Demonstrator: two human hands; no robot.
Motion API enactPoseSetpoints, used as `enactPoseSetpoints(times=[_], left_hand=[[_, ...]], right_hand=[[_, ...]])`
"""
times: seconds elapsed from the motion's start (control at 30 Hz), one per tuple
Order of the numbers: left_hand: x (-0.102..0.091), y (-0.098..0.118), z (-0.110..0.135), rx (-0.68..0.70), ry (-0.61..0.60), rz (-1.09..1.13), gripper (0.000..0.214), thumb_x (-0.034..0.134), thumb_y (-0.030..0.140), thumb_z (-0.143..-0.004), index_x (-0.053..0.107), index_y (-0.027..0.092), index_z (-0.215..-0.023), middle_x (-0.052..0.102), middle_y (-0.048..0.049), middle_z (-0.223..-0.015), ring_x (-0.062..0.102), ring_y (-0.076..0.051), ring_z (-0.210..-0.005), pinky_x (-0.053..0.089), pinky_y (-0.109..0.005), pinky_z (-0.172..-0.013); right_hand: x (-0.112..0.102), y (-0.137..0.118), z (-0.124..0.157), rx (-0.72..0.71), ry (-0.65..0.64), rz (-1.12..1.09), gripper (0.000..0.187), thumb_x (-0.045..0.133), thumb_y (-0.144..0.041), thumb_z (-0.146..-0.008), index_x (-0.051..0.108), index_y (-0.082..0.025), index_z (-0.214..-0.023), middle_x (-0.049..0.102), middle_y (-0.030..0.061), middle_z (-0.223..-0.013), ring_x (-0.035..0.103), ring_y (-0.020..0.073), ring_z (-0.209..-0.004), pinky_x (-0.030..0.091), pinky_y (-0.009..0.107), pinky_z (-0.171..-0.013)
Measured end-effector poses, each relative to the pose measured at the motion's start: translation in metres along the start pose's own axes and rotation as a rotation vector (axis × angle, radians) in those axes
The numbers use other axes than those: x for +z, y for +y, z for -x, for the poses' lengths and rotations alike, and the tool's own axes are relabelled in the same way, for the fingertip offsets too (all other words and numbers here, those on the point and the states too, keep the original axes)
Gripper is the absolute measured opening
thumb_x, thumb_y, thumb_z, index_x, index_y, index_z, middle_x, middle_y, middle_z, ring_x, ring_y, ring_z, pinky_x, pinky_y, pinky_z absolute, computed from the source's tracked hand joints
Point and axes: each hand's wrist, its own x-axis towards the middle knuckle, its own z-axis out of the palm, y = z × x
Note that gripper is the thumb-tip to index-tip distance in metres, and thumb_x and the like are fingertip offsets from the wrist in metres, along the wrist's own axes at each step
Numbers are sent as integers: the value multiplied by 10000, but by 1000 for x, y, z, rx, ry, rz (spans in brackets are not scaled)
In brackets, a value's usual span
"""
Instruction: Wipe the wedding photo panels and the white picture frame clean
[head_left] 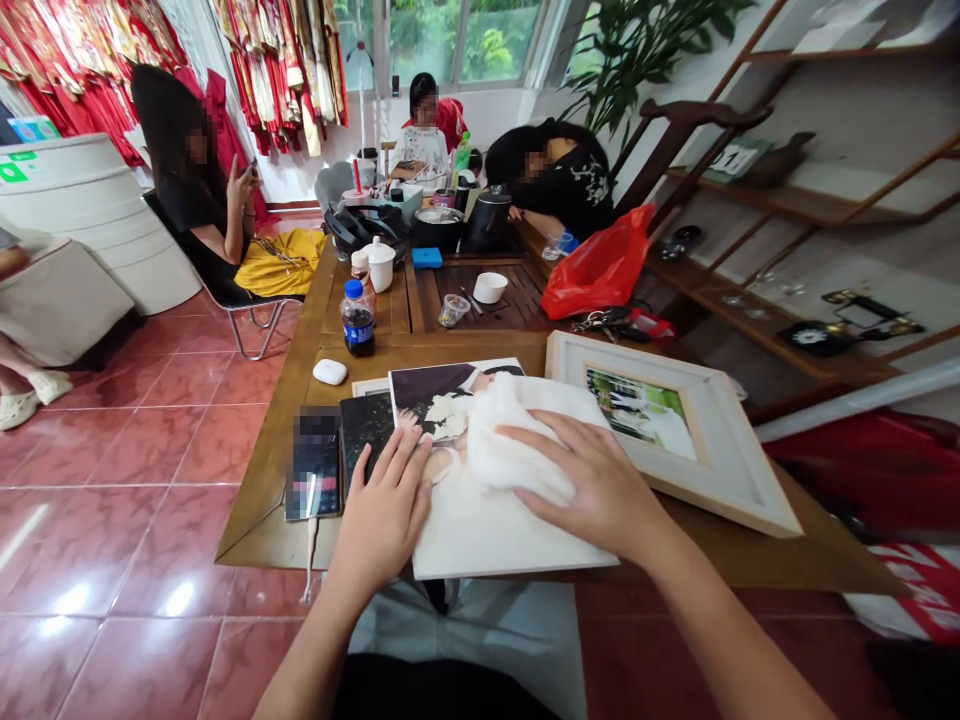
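A large printed photo board (pixel 480 520) lies flat at the near edge of the wooden table (pixel 285 430). My left hand (pixel 386 505) rests on the board's left edge, fingers stretched out flat. My right hand (pixel 592 485) presses a crumpled white cloth (pixel 510 440) onto the photo's surface, fingers spread over the cloth. A white picture frame (pixel 720 470) with a green photo inside lies to the right of the board, next to my right hand.
A dark phone (pixel 313 465) and a black booklet (pixel 364 425) lie left of the board. Farther back stand a cola bottle (pixel 358 318), white earbud case (pixel 329 371), tea tray with cups, kettle, red plastic bag (pixel 600 270). Three people sit around the far end.
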Motion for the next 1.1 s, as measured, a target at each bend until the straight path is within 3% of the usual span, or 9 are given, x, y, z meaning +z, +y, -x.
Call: enactPoseSetpoints(times=[0.17,0.3,0.63,0.77,0.97,1.1], left_hand=[[0,1,0,-3,14,-16,482,329,284,-1078,403,246,-1552,410,-17,-1633,344,-182,-1537,281,-436,-1265],[0,3,-1,-19,42,-26,482,338,278,-1074,408,237,-1550,422,-26,-1627,368,-182,-1525,295,-425,-1260],[0,4,-1,-32,24,-27,481,333,291,-1077,413,240,-1549,396,-11,-1642,349,-191,-1534,297,-436,-1262],[1,3,-1,-16,22,-29,493,340,286,-1074,395,233,-1561,405,-25,-1638,341,-192,-1538,290,-437,-1263],[0,0,-1,9,3,-18,488,326,303,-1082,391,246,-1562,390,-11,-1643,325,-195,-1546,267,-441,-1267],[1,0,-1,3,15,-27,486,324,306,-1083,392,246,-1561,395,-9,-1640,329,-193,-1544,276,-439,-1265]], right_hand=[[8,11,-38,76,0,-28,543,539,-536,-935,563,-335,-1438,578,115,-1430,539,346,-1293,417,528,-1022],[8,10,-43,80,4,-27,537,523,-535,-945,567,-319,-1434,584,124,-1417,538,352,-1287,422,541,-1015],[-4,-12,31,-19,53,3,538,583,-476,-909,555,-309,-1420,568,133,-1398,550,346,-1277,429,507,-1002],[-8,-19,45,-39,93,1,528,596,-448,-889,589,-292,-1394,574,134,-1390,561,353,-1259,432,500,-1001],[0,-13,7,22,8,-2,561,578,-511,-901,575,-348,-1437,580,105,-1422,551,347,-1271,431,516,-1024],[8,-7,-24,28,-14,-10,563,563,-525,-924,564,-318,-1447,566,142,-1429,533,354,-1294,410,548,-1026]])
